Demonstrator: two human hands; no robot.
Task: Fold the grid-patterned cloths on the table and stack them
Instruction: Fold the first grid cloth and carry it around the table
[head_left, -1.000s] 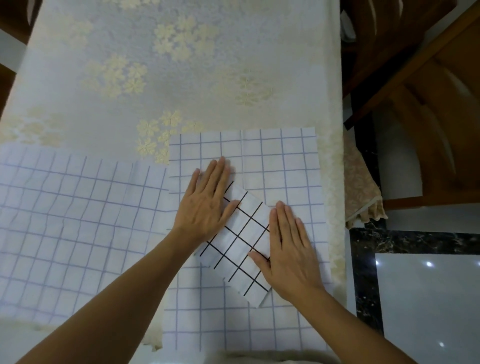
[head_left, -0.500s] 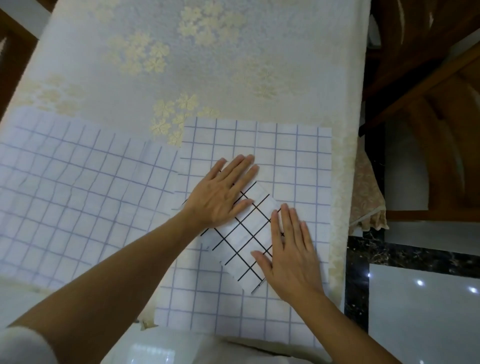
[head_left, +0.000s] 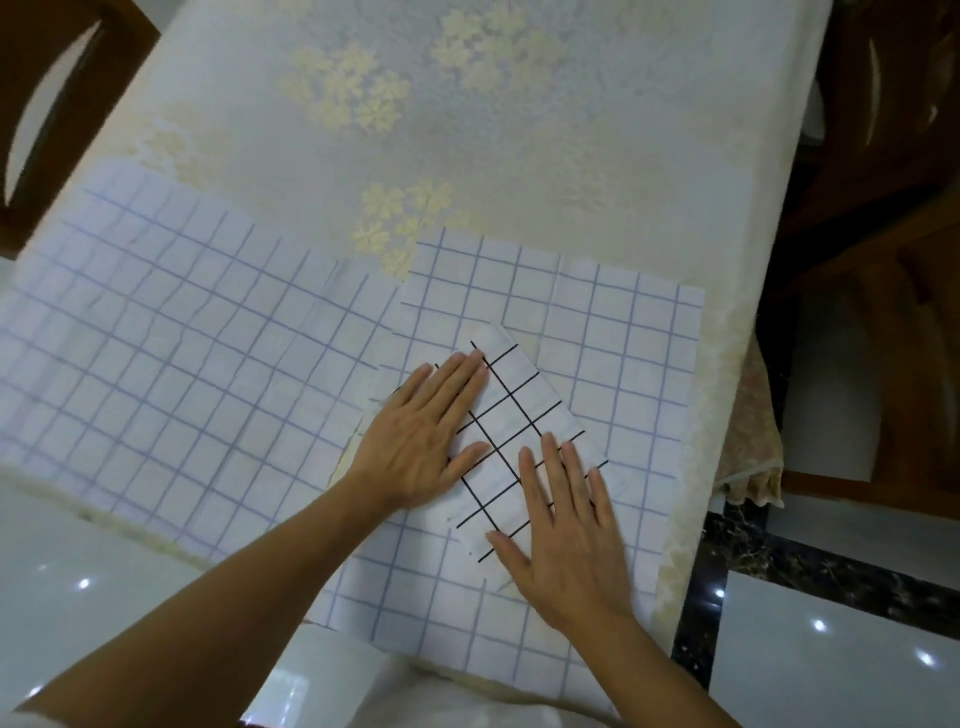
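The folded black-grid cloth (head_left: 524, 410) was pressed flat on top of a blue-grid cloth (head_left: 623, 338), near the right edge of the surface (head_left: 519, 130). The left hand (head_left: 421, 441) and right hand (head_left: 566, 535) were both laid on it, grip apart, fingers straight, nothing pinched.
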